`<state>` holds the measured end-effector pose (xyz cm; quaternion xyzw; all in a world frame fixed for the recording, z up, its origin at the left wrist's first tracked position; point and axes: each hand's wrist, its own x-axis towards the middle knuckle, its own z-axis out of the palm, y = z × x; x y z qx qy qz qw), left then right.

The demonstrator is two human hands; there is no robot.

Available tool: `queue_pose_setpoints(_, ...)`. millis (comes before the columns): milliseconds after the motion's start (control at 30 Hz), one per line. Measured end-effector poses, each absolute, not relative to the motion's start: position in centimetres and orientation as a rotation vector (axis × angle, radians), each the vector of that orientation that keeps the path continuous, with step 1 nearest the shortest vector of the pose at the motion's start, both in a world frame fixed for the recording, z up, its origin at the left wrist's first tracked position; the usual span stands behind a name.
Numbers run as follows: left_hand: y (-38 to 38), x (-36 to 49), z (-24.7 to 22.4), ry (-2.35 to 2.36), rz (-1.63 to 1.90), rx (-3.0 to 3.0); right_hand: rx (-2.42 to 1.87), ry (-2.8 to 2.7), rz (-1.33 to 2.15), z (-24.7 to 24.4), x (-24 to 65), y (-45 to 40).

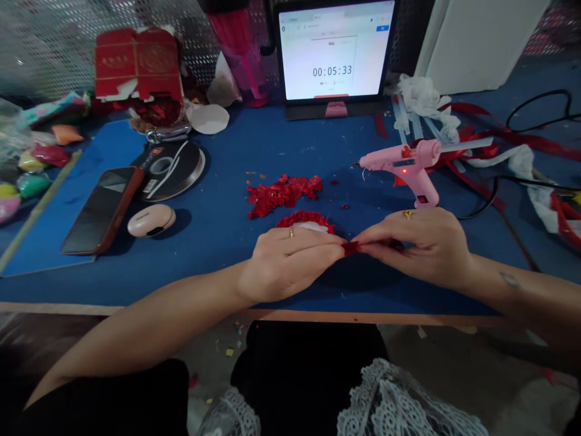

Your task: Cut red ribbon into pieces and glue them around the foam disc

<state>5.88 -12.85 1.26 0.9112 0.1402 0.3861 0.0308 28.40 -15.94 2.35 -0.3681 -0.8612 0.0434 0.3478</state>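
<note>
A phone [102,210] lay on the blue table [218,145] beside a black ribbon spool [170,171]. The left hand [288,264] reached in front of a ring of red ribbon [305,219], below a pile of red scraps [284,195]. Its fingers [324,245] met the right hand's fingers [374,242], both pinched together on a small red ribbon piece [350,247] held between the hands. The right hand [420,248] lay below a pink glue gun [402,163].

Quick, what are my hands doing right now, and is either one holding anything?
Left hand: closed, pinching a small red ribbon piece in its fingertips.
Right hand: closed, pinching the same piece from the other side.
</note>
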Motion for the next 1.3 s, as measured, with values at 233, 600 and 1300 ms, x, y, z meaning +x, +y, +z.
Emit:
queue_pose_setpoints(233,-12.7,6.0,0.9,0.374,1.232,2.776,-0.953,-2.266,0.051,2.2,28.4,-16.0)
queue_pose_setpoints(600,-12.9,6.2,0.7,0.361,1.221,2.792,-0.815,-2.290,0.040,1.7,28.5,-16.1)
queue_pose_setpoints(1300,-13.4,7.1,0.5,0.563,1.270,2.826,-0.897,-2.486,-0.270,1.5,27.8,-16.5)
